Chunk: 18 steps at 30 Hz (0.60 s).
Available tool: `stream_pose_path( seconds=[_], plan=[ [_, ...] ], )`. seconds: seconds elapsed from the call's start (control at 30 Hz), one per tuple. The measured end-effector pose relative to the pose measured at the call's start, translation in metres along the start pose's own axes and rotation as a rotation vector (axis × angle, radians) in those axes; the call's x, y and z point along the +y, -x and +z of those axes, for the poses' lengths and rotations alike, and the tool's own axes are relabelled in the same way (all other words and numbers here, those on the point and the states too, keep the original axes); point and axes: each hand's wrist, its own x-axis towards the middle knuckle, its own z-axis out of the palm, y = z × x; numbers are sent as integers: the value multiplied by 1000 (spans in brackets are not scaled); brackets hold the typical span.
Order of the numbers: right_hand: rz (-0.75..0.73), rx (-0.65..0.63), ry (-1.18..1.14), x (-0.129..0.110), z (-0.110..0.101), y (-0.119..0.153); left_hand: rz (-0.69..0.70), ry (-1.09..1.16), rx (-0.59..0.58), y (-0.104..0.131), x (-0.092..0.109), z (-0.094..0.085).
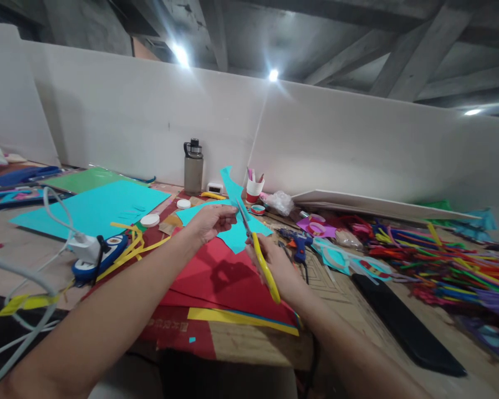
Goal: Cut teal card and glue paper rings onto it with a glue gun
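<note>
My right hand [274, 266] is closed round the yellow handle of a pair of scissors [265, 269]. The blades point up and away, against a strip of turquoise paper [232, 185] that stands up above the table. Just left of the blades, my left hand [216, 221] has its fingers curled and pinched at the strip's lower part. Behind and beneath the hands lies more turquoise paper [237, 239]. It rests on red sheets [199, 277], with a yellow sheet [241, 320] showing under their front edge.
A grey bottle [193, 173] and a cup of pens [254, 188] stand at the back. On the left are a large turquoise sheet [95, 208] and a power strip [100, 257]. A blue glue gun [300, 246], black case [407, 324] and colourful craft sticks [453, 260] lie right.
</note>
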Motion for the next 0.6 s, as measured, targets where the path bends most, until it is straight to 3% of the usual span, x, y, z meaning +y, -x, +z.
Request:
stream_pose_path(
  seconds=[0.13,0.4,0.5,0.6],
  plan=[
    [-7,-27,-1,3,-1,0,23,32,29,-2,6,-5],
    [9,4,-43,15,1,-4,125,215,209,-11,20,-23],
    [-30,156,-180,12,1,-6,123,147,153,-10,11,-17],
    [-119,323,-362,6,-2,-8,80,42,11,-2,-6,-1]
  ],
)
